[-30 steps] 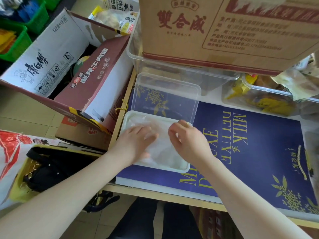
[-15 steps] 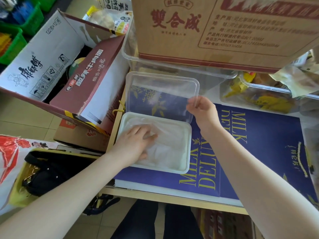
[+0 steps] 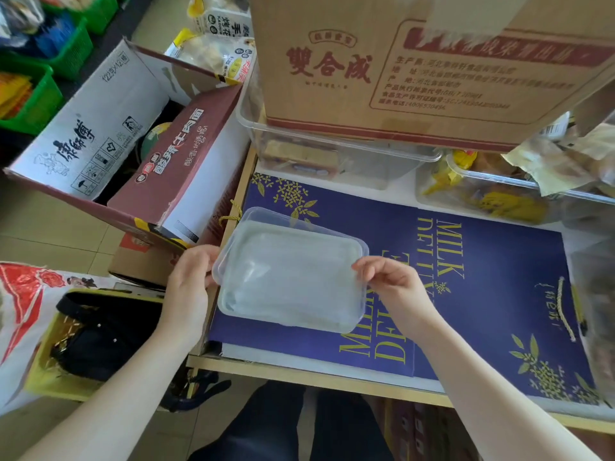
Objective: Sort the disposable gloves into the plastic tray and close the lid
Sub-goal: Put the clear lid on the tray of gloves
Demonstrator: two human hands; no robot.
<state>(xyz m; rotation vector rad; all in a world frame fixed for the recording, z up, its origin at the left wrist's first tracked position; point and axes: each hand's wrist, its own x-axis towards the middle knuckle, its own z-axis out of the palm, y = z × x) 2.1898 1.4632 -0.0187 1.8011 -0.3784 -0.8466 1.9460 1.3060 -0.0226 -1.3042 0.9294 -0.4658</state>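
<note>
A clear plastic lid (image 3: pixel 299 257) lies over the white plastic tray (image 3: pixel 239 311), slightly skewed to it. The thin translucent disposable gloves (image 3: pixel 266 281) show faintly through the lid, inside the tray. My left hand (image 3: pixel 189 281) grips the lid's left edge, with the thumb on its corner. Thumb and fingers of my right hand (image 3: pixel 392 284) pinch the lid's right edge. The tray sits on a blue "MILK DELUXE" bag (image 3: pixel 482 277) near the table's left front corner.
A big brown cardboard box (image 3: pixel 399 68) stands on clear containers (image 3: pixel 332 154) behind the tray. More clear tubs of snacks (image 3: pixel 492 197) are at the back right. An open carton (image 3: pixel 100 128) and a yellow basket (image 3: pixel 43 377) sit left of the wooden table edge (image 3: pixel 299 371).
My right hand took the lid from behind the tray and brought it down over the tray. My left hand left the gloves and moved to the lid's left edge.
</note>
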